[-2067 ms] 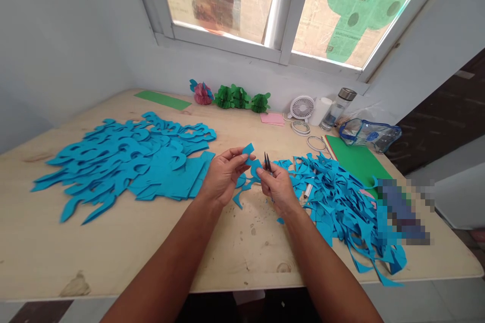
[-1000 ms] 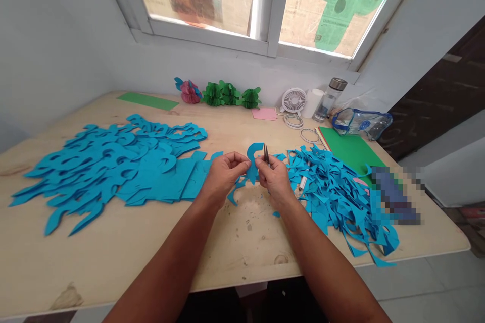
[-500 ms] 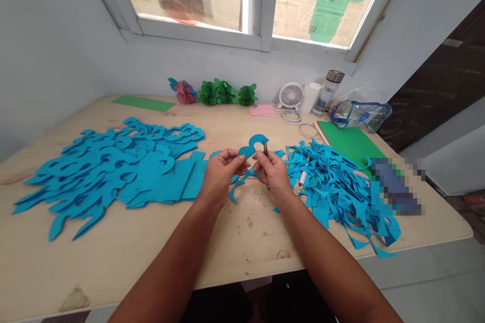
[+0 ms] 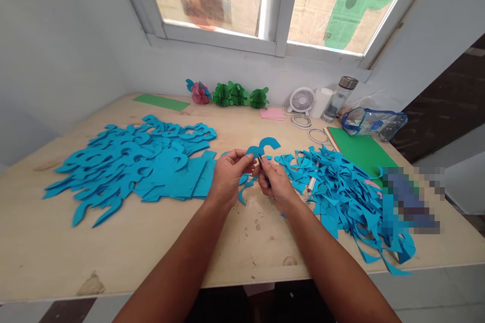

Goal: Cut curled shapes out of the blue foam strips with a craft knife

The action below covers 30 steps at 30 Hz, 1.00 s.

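Observation:
My left hand pinches a curved blue paper cutout that arches up and to the right above the table. In my right hand is a small pair of dark scissors, its blades against the lower edge of the cutout beside my left fingertips. Much of the handles is hidden by the fingers. Left of my hands lie square blue sheets and a wide spread of wavy blue cutouts. A heap of blue paper scraps lies to the right, with a white marker among them.
Along the wall stand green paper honeycomb figures, a pink one, a small white fan and a glass bottle. Tape rolls, a clear pouch and green sheets lie at the right.
The scissors have moved from upright near the cutout's arch to a tilt against its lower part. The whole view has shifted, so the table's things appear further right.

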{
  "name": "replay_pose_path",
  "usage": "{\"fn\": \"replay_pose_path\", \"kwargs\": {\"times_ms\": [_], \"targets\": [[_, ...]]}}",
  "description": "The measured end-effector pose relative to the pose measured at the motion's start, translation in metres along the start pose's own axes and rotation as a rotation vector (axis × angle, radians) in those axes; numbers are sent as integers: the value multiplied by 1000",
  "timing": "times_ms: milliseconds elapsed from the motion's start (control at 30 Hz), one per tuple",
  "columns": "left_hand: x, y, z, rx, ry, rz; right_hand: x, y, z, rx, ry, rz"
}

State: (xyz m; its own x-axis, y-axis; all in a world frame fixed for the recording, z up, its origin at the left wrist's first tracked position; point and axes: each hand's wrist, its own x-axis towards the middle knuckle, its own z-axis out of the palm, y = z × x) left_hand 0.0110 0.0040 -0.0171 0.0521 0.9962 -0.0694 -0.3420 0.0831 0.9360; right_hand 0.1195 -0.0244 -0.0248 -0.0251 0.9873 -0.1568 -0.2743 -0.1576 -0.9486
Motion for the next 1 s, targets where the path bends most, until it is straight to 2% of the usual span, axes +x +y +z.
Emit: {"fn": "replay_pose_path", "kwargs": {"times_ms": [1000], "targets": [[-2, 5, 1, 23, -74, 8, 1, 5, -2, -15, -46, -38]]}}
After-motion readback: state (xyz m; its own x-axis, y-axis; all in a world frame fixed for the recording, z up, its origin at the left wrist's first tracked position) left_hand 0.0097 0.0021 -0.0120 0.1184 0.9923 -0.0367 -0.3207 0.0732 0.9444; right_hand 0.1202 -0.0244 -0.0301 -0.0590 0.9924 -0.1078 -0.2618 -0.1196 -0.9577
